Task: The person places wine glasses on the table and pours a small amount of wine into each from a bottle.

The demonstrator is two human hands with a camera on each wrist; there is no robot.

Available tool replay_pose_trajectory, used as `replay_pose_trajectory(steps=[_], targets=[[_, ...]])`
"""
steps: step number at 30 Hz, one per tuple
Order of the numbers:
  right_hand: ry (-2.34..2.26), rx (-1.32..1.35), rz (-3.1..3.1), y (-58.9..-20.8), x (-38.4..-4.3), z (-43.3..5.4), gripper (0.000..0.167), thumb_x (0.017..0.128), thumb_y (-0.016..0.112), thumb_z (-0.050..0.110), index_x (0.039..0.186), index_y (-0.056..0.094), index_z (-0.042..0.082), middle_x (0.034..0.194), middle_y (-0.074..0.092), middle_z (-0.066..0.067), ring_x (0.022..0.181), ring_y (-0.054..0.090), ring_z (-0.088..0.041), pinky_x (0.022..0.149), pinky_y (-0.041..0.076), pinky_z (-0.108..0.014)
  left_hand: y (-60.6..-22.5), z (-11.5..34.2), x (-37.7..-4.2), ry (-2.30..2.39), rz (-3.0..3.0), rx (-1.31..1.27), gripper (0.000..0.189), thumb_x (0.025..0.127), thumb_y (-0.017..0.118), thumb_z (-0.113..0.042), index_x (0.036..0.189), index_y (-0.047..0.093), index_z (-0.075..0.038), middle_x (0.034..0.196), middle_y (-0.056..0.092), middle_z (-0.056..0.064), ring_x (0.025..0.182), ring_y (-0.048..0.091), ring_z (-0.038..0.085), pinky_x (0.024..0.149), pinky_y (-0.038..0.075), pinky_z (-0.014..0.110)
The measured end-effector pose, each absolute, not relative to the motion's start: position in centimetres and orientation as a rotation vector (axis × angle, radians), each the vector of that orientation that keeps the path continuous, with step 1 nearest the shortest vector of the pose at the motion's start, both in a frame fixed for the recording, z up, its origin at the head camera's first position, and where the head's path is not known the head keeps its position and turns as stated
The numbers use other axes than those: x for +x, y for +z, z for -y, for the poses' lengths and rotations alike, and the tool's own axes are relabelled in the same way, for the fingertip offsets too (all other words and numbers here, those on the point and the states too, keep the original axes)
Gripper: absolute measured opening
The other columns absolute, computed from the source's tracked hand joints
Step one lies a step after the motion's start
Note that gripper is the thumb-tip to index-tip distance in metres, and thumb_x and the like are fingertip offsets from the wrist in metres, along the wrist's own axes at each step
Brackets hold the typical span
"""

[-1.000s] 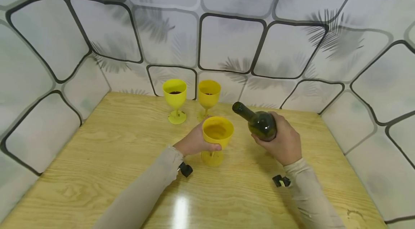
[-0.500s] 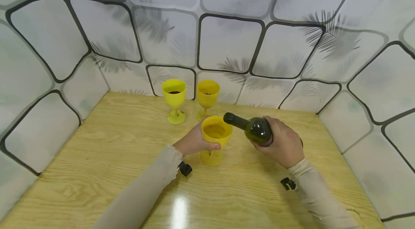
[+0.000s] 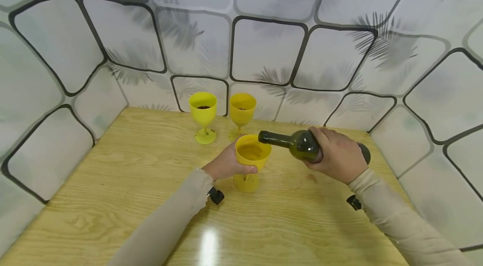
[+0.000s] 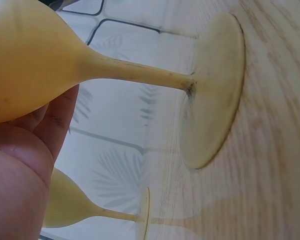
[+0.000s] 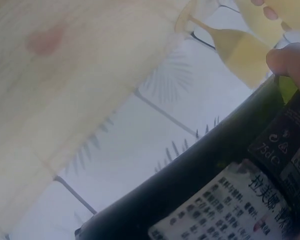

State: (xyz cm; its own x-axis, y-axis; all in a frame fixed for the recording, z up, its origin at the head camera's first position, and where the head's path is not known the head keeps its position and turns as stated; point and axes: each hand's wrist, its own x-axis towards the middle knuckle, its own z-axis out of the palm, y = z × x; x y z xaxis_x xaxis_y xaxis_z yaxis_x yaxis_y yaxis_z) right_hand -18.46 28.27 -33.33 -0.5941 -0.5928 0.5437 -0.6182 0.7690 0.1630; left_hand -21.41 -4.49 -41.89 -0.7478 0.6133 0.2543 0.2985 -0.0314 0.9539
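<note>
My left hand [image 3: 226, 165] grips a yellow goblet [image 3: 253, 161] round its bowl, thumb across the near side. In the left wrist view the goblet's round foot [image 4: 215, 95] sits on the table. My right hand [image 3: 337, 157] grips a dark green wine bottle [image 3: 303, 145] round its body. Tipped close to level, the bottle points left, and its mouth overlaps the goblet's right rim in the head view. No stream shows at the mouth. A white printed label [image 5: 225, 210] shows on the bottle in the right wrist view.
Behind the held goblet stand a yellow-green goblet [image 3: 203, 115] and another yellow goblet [image 3: 242, 111], both with dark liquid inside. Patterned walls [image 3: 268, 50] enclose the wooden table [image 3: 151, 153] at the back and sides. A reddish spot [image 5: 45, 40] marks the tabletop.
My right hand has tipped the bottle closer to level and brought its mouth left to the goblet's rim, while the forearm swung out right. The left hand and goblet stay put.
</note>
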Motion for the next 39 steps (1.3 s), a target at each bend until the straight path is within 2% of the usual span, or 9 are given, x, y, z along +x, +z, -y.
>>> replay_pose_trajectory(steps=[8,15,23,35,39], targets=[[-0.022,0.961,2.364,-31.6,-18.8,-28.2,0.091,0.059,0.095,0.036,0.132,0.056,-0.002,0.099,0.069,-0.018,0.079,0.071,-0.036,0.067,0.059,-0.053,-42.1,4.5,-21.6,1.849,-1.989,0.983,0.085,0.079,0.090,-0.044,0.146,0.045,-0.018,0.135,0.059,0.005,0.120,0.060,0.023,0.105,0.050,0.041],[-0.050,1.017,2.358,-30.9,-18.9,-28.3,0.089,0.059,0.094,0.033,0.131,0.056,-0.003,0.100,0.069,-0.018,0.078,0.070,-0.037,0.066,0.059,-0.054,-42.2,4.4,-21.7,1.847,-1.978,0.987,0.087,0.077,0.089,-0.051,0.145,0.046,-0.019,0.134,0.059,0.004,0.120,0.060,0.023,0.105,0.050,0.041],[-0.110,1.070,2.346,-29.6,-19.2,-28.3,0.082,0.061,0.090,0.030,0.128,0.056,-0.004,0.099,0.068,-0.017,0.079,0.069,-0.037,0.067,0.058,-0.054,-42.1,4.5,-21.6,1.863,-1.977,0.967,0.082,0.081,0.090,-0.035,0.146,0.045,-0.018,0.135,0.059,0.005,0.120,0.060,0.023,0.105,0.050,0.041],[-0.156,1.129,2.347,-28.2,-19.3,-27.8,0.082,0.061,0.092,0.032,0.126,0.053,0.000,0.096,0.066,-0.016,0.080,0.068,-0.035,0.068,0.058,-0.053,-42.0,4.6,-21.6,1.849,-1.989,0.940,0.078,0.083,0.089,-0.021,0.146,0.043,-0.017,0.134,0.060,0.005,0.120,0.061,0.022,0.106,0.050,0.040],[-0.182,1.154,2.334,-27.8,-19.3,-27.6,0.081,0.060,0.092,0.031,0.125,0.053,0.001,0.094,0.066,-0.015,0.078,0.067,-0.034,0.067,0.058,-0.052,-42.0,4.5,-21.7,1.845,-1.993,0.939,0.076,0.083,0.089,-0.021,0.145,0.044,-0.017,0.134,0.061,0.005,0.120,0.061,0.022,0.105,0.050,0.039]])
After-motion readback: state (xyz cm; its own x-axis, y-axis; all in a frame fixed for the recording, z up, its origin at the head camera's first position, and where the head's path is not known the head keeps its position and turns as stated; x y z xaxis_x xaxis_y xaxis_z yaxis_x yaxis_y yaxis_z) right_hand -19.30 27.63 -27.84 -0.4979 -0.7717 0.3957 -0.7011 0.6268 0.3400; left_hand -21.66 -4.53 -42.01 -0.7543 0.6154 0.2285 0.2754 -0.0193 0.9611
